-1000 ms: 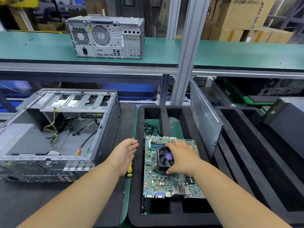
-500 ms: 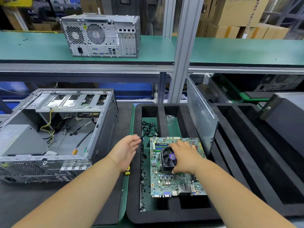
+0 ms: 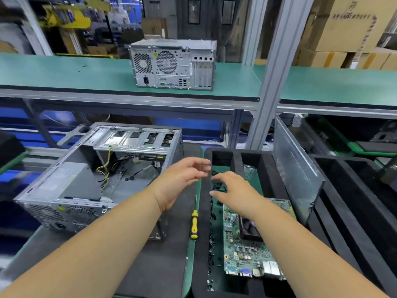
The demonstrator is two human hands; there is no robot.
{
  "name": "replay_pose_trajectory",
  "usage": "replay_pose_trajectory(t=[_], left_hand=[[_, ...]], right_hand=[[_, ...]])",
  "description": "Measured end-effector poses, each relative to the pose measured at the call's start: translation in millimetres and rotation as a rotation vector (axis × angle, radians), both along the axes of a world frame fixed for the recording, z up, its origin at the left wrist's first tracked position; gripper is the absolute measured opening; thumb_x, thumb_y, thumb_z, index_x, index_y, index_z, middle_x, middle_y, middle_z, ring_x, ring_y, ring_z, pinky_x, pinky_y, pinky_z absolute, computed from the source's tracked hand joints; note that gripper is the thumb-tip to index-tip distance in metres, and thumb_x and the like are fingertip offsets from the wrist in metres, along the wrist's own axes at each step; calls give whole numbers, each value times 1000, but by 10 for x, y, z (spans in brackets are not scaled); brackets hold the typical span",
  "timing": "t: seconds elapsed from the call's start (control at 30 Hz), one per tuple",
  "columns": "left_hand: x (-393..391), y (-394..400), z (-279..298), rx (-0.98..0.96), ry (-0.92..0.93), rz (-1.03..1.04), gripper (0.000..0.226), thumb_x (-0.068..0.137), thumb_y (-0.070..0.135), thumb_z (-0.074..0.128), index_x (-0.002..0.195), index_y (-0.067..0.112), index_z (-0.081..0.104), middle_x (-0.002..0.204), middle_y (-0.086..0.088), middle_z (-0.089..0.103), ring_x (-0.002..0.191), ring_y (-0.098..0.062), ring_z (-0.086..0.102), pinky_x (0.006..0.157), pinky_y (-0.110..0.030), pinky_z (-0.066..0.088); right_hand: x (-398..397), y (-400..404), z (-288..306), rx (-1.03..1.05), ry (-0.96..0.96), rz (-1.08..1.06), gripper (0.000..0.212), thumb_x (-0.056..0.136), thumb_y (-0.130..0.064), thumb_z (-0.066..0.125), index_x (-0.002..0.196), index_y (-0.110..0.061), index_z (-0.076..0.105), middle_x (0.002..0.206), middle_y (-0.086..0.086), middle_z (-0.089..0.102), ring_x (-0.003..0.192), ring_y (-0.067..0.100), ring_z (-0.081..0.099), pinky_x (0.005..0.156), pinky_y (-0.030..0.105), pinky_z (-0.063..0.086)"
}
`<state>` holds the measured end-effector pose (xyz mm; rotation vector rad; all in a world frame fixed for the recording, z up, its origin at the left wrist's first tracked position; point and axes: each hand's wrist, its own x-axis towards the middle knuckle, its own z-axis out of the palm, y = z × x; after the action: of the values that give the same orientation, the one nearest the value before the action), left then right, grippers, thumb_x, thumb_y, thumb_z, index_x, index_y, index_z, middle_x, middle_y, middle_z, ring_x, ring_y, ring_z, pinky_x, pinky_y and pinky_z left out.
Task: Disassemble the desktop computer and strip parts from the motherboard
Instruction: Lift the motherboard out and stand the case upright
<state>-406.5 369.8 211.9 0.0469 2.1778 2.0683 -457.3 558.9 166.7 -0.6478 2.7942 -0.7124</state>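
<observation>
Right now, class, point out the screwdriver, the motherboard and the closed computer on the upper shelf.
screwdriver (image 3: 194,226): head view, on its yellow handle.
motherboard (image 3: 243,258): head view, on the bare green board below the fan.
closed computer (image 3: 171,67): head view, on its rear panel beside the round fan grille.

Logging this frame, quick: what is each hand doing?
Left hand: open, holding nothing.
Right hand: open, fingers spread, holding nothing.
</observation>
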Motion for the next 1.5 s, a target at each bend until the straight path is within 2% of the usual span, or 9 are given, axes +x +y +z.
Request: replay_pose_trajectory(t=[0.27,0.4,0.53,0.63,0.73,0.87,1.03,1.4,1.5], left_hand=[[104,-1178,47,-403,56,275,30,87,4,57,98,29,70,97,12,70,91,0,63,75,-15,44],[181,-1671,-76,-523,-8,349,28,87,8,56,99,31,69,102,14,69,100,-3,61,84,-23,46],[262,-1996,-208,-607,-42,451,26,88,13,55,100,34,65,103,17,64,98,-7,60,70,-22,46],[314,-2156,-309,-755,-85,500,30,87,21,56,115,30,62,118,6,57,99,-19,59,80,-37,54],[349,-2226,-431,-1100,-115,597,46,82,34,60,127,30,55,131,-3,50,114,-27,51,98,-41,43],[380,-2206,-610,-1214,-147,675,63,80,51,56,136,28,39,149,-10,25,136,-30,19,111,-45,16],[356,-2195,-711,-1358,-103,632,69,79,56,46,140,27,33,152,-9,22,139,-28,17,113,-43,13],[343,-2213,-748,-1322,-80,580,77,75,62,41,144,29,31,157,-6,15,144,-25,10,118,-45,9],[346,-2226,-747,-1311,-67,578,78,72,62,41,143,30,32,157,-5,15,144,-25,9,118,-45,8]], right_hand=[[-7,-960,210,-68,168,244,28,98,-36,57,126,-38,60,130,-12,52,128,16,41,108,45,30],[-22,-1486,252,52,234,434,37,94,-35,63,130,-41,59,115,-7,48,115,17,37,98,36,27],[-55,-1862,236,231,299,568,25,91,-43,66,116,-40,69,98,-13,54,104,16,40,90,34,27],[-117,-2003,212,244,312,518,17,92,-44,63,99,-34,75,91,-14,69,101,15,50,97,39,33],[-204,-2065,184,190,300,422,15,93,-42,62,95,-32,73,89,-12,68,98,17,53,98,38,37],[-385,-2085,179,184,374,247,30,90,-42,63,116,-27,63,111,-3,59,110,24,51,95,38,41],[-614,-2130,131,248,299,156,56,92,-36,63,142,-19,44,141,4,44,131,28,36,108,40,32],[-484,-3289,-67,407,264,605,80,86,-9,50,157,-25,17,165,-6,9,133,27,29,108,38,26],[-455,-3386,-83,631,314,579,65,88,-17,50,150,-21,31,152,5,35,129,30,30,103,41,25]])
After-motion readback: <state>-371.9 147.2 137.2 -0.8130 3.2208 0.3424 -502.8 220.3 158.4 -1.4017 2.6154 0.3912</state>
